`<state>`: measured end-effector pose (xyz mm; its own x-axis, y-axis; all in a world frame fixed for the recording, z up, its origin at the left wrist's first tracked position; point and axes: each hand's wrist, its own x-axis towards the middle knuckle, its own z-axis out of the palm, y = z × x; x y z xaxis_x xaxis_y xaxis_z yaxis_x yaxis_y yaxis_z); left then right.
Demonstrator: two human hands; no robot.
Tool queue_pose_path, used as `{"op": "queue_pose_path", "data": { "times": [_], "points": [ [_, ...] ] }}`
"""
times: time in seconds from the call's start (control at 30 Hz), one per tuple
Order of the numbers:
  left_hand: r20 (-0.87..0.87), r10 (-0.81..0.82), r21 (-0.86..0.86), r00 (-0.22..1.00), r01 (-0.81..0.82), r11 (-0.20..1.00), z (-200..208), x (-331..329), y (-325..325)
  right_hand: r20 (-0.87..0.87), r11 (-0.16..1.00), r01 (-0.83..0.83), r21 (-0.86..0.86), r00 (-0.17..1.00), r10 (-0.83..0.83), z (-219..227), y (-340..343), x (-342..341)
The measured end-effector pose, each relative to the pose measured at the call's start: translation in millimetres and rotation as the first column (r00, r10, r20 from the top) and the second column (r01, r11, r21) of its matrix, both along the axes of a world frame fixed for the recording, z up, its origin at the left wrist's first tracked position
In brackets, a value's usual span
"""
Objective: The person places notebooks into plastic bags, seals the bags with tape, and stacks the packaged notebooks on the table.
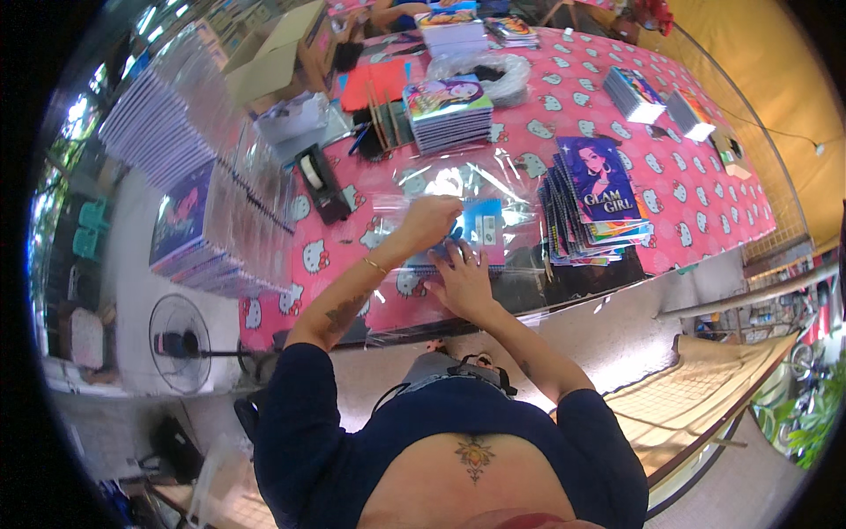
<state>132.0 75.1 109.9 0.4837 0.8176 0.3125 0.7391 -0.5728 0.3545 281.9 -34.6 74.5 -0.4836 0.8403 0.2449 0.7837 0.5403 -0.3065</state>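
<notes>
1. Blue booklet (480, 231) lies on the tabletop (705, 203) inside a clear plastic sleeve (458, 189), the left hand (429, 220) clenched on the sleeve's edge.
2. Right hand (463, 280) presses flat, fingers (454, 256) spread on the booklet.
3. Fanned notebook stack (595, 198) sits just right; tape dispenser (319, 182) left; another notebook stack (449, 112) beyond.

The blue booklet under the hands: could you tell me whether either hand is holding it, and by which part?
The left hand grips the clear plastic sleeve at the blue booklet's upper left edge; the right hand presses flat on its lower edge.
</notes>
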Motion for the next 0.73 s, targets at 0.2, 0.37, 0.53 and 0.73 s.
{"op": "queue_pose_path", "data": {
  "times": [0.2,0.37,0.53,0.73],
  "points": [
    [0.202,0.171,-0.038,0.964,-0.167,0.985,-45.8,27.8,-56.2,0.269,0.989,-0.018,-0.146,0.961,0.058,-16.9,6.1,6.0],
    [0.350,0.280,-0.159,0.894,-0.238,0.958,-36.3,34.6,-65.7,0.048,0.994,-0.036,-0.101,0.998,0.041,-30.4,15.8,12.2],
    [0.499,0.349,-0.272,0.794,-0.239,0.932,-45.0,27.5,-62.9,-0.522,0.987,0.053,-0.152,0.843,-0.126,-10.7,34.6,11.4],
    [0.317,0.358,-0.184,0.878,-0.313,0.932,-74.6,29.7,-60.0,-0.090,0.900,-0.194,-0.390,0.981,0.173,45.1,103.3,12.7]
  ]
}}
